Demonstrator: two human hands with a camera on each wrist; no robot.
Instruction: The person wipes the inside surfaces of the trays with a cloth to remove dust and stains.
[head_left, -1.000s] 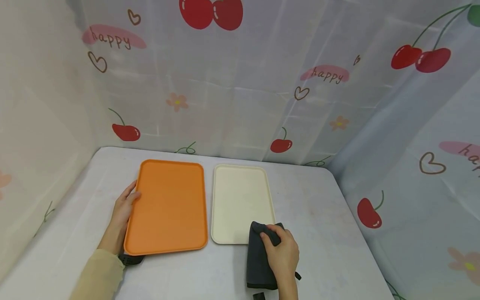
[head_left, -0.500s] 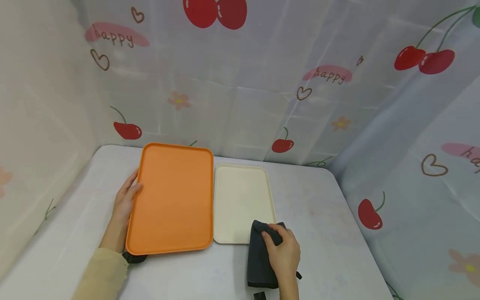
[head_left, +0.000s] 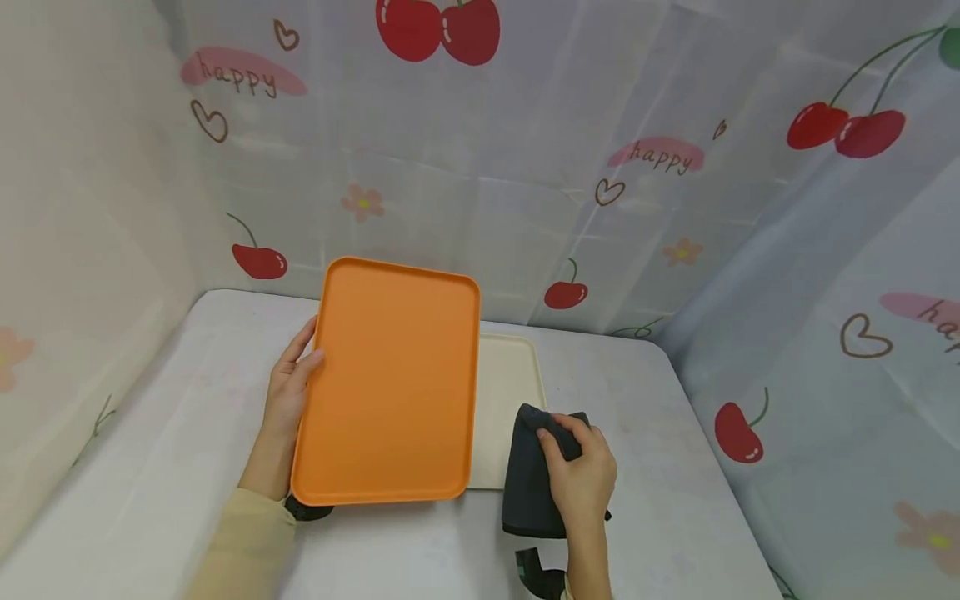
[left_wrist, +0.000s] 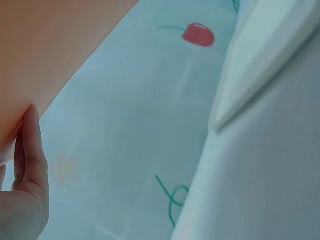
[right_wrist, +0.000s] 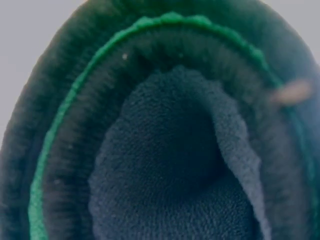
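My left hand (head_left: 287,393) grips an orange tray (head_left: 390,383) by its left edge, thumb on the front rim and fingers behind. The tray is raised and tilted, covering the left part of a cream tray (head_left: 507,417) lying on the table. In the left wrist view, fingertips press against the underside of the orange tray (left_wrist: 50,50). To the right, my right hand (head_left: 588,477) pinches the top of a dark grey folded cloth (head_left: 528,492). The right wrist view looks into the fold of this cloth (right_wrist: 165,135), which has a green line along it.
A white-covered table (head_left: 637,433) bears the trays. Behind it hangs a white curtain (head_left: 465,217) printed with cherries and hearts, with further curtain along the left and right sides. A black strap (head_left: 538,575) is at my right wrist.
My left hand has raised the orange tray and carried it right, over part of the cream tray. My right hand, with the cloth, has moved slightly up and right in the head view.
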